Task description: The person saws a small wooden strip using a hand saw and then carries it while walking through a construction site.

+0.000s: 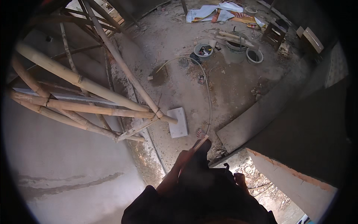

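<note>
My left hand (185, 156) is closed on a thin light wooden strip (202, 142), which lies along my dark clothing and points forward past my bare foot (200, 132). My right hand (239, 178) is low at my right side with curled fingers; what is in it, if anything, I cannot make out. A curved black piece (226, 165) sticks up just left of it. Ahead of me a pale rectangular block (178, 126) lies on the floor beside the end of a bamboo pole. A thin hose (207, 93) curves across the floor toward my foot.
Bamboo scaffolding (93, 108) fills the left beside a grey wall (74, 160). Several buckets (254, 61), a wooden stool (275, 35) and crumpled sheeting (227, 13) stand or lie farther back. A concrete ledge (246, 119) and dark wall edge close in on the right, with rubble below.
</note>
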`<state>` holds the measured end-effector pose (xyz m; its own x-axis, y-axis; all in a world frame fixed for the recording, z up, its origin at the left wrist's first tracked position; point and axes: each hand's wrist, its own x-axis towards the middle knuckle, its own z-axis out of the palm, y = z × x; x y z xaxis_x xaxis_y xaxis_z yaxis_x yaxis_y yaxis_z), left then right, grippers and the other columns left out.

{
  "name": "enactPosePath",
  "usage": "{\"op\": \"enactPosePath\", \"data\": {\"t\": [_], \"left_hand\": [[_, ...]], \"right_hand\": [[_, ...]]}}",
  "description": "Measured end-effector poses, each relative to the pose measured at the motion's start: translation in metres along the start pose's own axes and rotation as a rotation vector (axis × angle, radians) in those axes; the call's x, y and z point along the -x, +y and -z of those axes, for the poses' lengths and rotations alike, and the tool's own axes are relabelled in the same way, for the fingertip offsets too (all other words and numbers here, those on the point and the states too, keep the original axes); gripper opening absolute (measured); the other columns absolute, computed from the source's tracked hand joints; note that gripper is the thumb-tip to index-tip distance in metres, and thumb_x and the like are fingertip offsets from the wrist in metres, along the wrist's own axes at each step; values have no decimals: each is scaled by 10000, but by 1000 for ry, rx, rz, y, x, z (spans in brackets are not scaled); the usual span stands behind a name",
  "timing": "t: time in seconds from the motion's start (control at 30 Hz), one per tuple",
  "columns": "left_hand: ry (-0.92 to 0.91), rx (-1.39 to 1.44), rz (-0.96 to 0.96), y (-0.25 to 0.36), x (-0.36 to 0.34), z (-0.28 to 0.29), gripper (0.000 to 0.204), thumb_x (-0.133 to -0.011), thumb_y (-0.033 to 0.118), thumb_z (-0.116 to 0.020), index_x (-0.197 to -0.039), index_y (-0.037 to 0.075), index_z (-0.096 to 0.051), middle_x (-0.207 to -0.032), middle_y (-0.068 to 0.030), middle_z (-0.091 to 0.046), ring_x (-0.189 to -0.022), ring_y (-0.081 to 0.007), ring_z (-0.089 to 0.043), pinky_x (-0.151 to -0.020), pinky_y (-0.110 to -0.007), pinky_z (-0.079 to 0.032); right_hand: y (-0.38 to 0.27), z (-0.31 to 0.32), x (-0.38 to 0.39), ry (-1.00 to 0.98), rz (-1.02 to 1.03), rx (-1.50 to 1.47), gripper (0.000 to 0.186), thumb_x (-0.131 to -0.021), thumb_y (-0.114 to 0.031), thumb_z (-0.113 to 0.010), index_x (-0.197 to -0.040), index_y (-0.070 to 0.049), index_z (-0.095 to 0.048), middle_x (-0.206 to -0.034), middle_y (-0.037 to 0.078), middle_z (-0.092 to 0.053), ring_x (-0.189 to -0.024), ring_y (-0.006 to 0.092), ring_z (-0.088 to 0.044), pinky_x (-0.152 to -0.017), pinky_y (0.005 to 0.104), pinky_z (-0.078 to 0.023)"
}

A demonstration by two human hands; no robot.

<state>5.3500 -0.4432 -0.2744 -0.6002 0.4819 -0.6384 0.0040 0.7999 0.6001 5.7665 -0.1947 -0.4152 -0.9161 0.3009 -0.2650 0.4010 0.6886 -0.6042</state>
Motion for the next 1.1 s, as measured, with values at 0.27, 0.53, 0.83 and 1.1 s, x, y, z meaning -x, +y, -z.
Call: {"op": "enactPosePath", "data": {"t": [0.27,0.53,0.83,1.1], "left_hand": [[-2,450,307,103,-78,171,557,-903,543,-479,-676,45,-582,-523,-28,-490,-385,-128,-414,-379,-299,-323],[-64,501,393,141,-239,223,571,-896,551,-486,-727,17,-597,-545,-38,-501,-394,-128,-419,-383,-292,-316],[356,809,579,146,-363,375,595,-875,573,-485,-721,10,-602,-577,-53,-506,-431,-159,-441,-409,-331,-341],[382,709,603,124,-508,459,655,-922,566,-487,-902,-51,-704,-785,-165,-661,-740,-237,-628,-647,-400,-495]], "right_hand": [[-89,179,-238,279,-799,-831,233,-913,-250,-581,-964,-39,-667,-701,42,-609,-607,154,-625,-504,296,-510],[-53,206,-389,125,-337,-224,295,-870,-280,-607,-970,-21,-706,-812,138,-697,-779,239,-678,-741,413,-549],[-65,329,-725,-74,-1031,-774,196,-890,-216,-622,-962,-41,-672,-802,87,-641,-652,258,-648,-543,419,-531],[-152,480,-1108,219,-458,-560,251,-935,-218,-573,-1088,-33,-647,-818,55,-644,-613,170,-617,-542,317,-500]]}}
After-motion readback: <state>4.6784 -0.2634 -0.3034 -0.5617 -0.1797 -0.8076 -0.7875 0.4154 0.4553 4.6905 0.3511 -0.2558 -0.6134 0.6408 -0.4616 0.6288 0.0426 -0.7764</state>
